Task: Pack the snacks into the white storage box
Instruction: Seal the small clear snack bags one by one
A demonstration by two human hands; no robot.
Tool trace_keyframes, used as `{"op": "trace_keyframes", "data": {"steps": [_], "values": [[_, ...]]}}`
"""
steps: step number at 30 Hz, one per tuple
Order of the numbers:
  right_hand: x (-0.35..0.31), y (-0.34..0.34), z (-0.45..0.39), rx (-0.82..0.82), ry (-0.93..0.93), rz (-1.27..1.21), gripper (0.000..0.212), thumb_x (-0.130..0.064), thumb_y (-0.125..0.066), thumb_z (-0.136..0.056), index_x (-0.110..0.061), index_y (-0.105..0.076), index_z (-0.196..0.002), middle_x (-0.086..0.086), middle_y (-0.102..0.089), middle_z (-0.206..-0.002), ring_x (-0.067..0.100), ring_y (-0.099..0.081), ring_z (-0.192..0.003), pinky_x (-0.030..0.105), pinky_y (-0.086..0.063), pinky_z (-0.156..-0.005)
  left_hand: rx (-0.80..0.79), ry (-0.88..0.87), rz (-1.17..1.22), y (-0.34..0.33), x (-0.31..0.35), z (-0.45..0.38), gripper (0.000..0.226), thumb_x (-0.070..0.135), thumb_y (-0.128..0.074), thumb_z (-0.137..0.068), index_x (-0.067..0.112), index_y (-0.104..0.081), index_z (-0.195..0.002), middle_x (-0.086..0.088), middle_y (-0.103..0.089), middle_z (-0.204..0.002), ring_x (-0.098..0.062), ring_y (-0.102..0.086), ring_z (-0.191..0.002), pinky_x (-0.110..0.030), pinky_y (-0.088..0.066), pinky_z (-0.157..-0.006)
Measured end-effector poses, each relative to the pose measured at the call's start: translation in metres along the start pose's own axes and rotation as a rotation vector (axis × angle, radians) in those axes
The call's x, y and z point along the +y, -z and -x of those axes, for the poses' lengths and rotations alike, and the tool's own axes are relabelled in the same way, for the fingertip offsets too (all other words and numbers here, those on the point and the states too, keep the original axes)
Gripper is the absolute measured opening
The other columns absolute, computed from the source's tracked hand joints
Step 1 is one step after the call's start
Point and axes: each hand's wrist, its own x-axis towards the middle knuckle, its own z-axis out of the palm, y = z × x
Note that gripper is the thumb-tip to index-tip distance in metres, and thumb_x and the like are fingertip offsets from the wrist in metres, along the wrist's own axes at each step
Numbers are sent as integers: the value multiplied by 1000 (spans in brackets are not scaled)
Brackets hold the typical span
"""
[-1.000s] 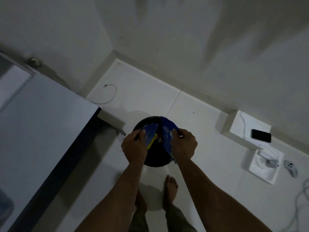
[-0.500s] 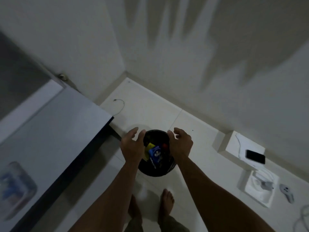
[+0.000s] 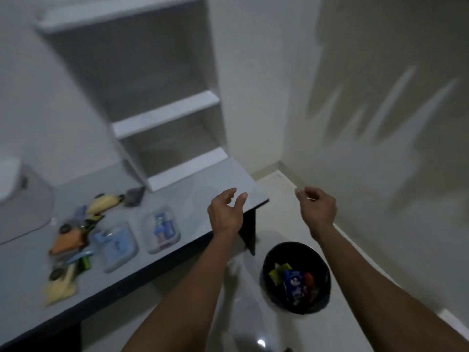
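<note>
Several snack packets (image 3: 73,240) in yellow, orange and blue lie scattered on the grey desk (image 3: 218,179) at the left. Beside them stand two clear storage containers: one (image 3: 115,246) with bluish contents, the other (image 3: 162,231) holding blue packets. My left hand (image 3: 225,214) hovers over the desk's right corner, fingers loosely curled, holding nothing. My right hand (image 3: 317,207) hangs in the air over the floor, also with nothing in it. The view is blurred.
A black bin (image 3: 297,275) stands on the floor below my right arm, with a torn blue wrapper (image 3: 294,284) and yellow and red scraps inside. White shelves (image 3: 167,113) rise at the desk's back. A pale grey object (image 3: 22,199) sits at the far left.
Both hands let the blue wrapper drop into the bin, then rose away from it. The view swung up and left, bringing the desk, snacks and shelves into sight.
</note>
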Motion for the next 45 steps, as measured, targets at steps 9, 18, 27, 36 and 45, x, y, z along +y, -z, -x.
{"op": "trace_keyframes", "data": {"steps": [9,18,27,36,45], "values": [[-56,-97,133,-226,186,-14,37,-35,-72,-86,-9,-72,-112,1,-71,-102,16,-66,-90,26,-47,-88,226,19,25,192,-61,23,41,38,-75,-82,15,-69,-116,0,-70,-112,-8,-62,-97,-18,-44,-83],[-56,-210,260,-608,242,78,27,-27,-72,-87,-11,-70,-109,2,-71,-102,12,-64,-84,27,-54,-80,417,134,-36,342,-148,49,44,37,-75,-81,10,-69,-115,-5,-71,-108,-14,-64,-96,-25,-48,-79],[-64,-329,310,-924,269,151,28,-29,-73,-87,-15,-70,-111,1,-71,-105,12,-66,-90,30,-58,-82,582,283,-42,418,-200,27,36,35,-77,-80,13,-73,-107,-4,-74,-94,-17,-67,-89,-25,-50,-77],[-71,-458,319,-1052,246,161,24,-29,-77,-82,-16,-75,-102,-1,-74,-95,5,-66,-82,16,-53,-72,665,416,-50,471,-227,-42,39,34,-77,-80,13,-70,-112,3,-69,-89,-13,-67,-89,-39,-55,-90],[-49,-542,320,-1101,293,374,16,-18,-69,-88,-7,-71,-100,8,-68,-93,18,-61,-83,23,-46,-71,581,518,-192,486,-273,-110,39,27,-75,-83,11,-67,-118,-6,-72,-106,-14,-64,-94,-30,-49,-89]]}}
